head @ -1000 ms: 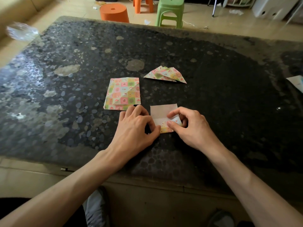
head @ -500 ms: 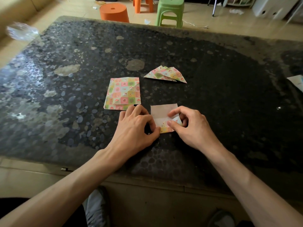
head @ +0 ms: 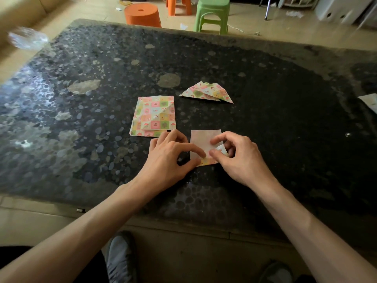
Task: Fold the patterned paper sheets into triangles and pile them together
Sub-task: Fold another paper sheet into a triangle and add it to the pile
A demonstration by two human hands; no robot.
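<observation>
Folding pale square paper sheet [head: 201,139] beside the patterned paper stack [head: 154,116]; left hand [head: 167,158] and right hand [head: 240,158] pinch its near edge. Next likely: align corners, crease.

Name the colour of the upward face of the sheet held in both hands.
Plain pale pinkish white, unpatterned; the sheet shows best in the head view.

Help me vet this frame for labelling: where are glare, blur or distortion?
Head view: glare whitens the pebbled table at left; head view: the clear plastic object top left is blurred; head view: table edges bow from wide-angle distortion; the paper sheet is sharp.
</observation>
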